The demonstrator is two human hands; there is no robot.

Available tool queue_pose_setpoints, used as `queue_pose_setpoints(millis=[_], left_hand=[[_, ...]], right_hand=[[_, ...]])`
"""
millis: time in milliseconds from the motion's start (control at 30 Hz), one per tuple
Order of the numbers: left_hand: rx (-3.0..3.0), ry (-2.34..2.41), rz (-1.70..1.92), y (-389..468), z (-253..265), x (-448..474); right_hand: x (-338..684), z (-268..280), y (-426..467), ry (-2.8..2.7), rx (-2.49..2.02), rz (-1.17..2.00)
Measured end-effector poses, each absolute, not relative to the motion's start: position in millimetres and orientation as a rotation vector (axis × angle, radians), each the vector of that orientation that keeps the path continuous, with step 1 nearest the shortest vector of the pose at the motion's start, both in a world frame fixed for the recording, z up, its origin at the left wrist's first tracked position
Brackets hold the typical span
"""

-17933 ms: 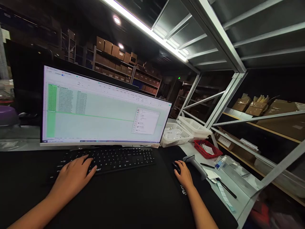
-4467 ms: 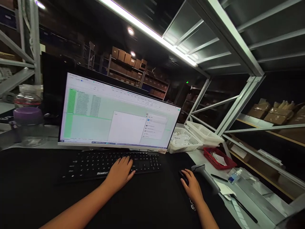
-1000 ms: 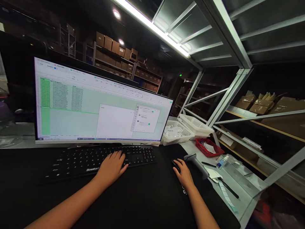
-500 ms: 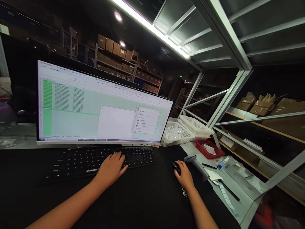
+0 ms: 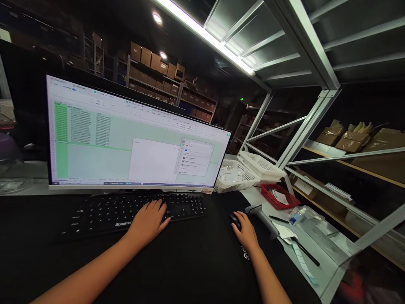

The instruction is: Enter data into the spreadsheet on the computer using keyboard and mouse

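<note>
Left hand (image 5: 147, 221): loose, nothing grasped, fingers over the right-middle part of the keyboard (image 5: 104, 211). Can't tell if any key is pressed. Right hand (image 5: 246, 232): curled around the mouse (image 5: 234, 220), on the right of the mat (image 5: 190, 261). Click pressure: can't tell.

Keyboard sits centre-left, just on the near side of the monitor (image 5: 91, 162). Two small windows overlap a sheet there; text too small to read.

Risks, my guess: resting fingers could hit a stray key, and with windows overlapping, input might land in the wrong one. A slight mouse slip could click the wrong line, since the list rows are tight. The scanner (image 5: 264, 221) lies just right of the right hand; a wide rightward swing might bump it, maybe shoving the pen (image 5: 279, 219) beyond. Left forearm crosses the near mat; dragging it could ruck the cloth, if it's soft.
</note>
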State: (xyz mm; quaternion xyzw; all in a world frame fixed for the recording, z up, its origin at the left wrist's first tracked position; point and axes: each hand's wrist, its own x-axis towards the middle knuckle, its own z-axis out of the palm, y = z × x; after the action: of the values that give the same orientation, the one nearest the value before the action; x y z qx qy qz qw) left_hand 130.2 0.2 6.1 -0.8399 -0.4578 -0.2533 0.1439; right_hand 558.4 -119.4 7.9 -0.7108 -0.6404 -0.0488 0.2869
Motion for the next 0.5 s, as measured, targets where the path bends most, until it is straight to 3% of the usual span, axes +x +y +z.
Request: queue_pose_setpoints(millis=[500], left_hand=[[-2.4,-1.345,-0.587,-3.9,13.5,132.2]], right_hand=[[563.4,2.4,-117.6,-1.713,-1.877,-0.169]])
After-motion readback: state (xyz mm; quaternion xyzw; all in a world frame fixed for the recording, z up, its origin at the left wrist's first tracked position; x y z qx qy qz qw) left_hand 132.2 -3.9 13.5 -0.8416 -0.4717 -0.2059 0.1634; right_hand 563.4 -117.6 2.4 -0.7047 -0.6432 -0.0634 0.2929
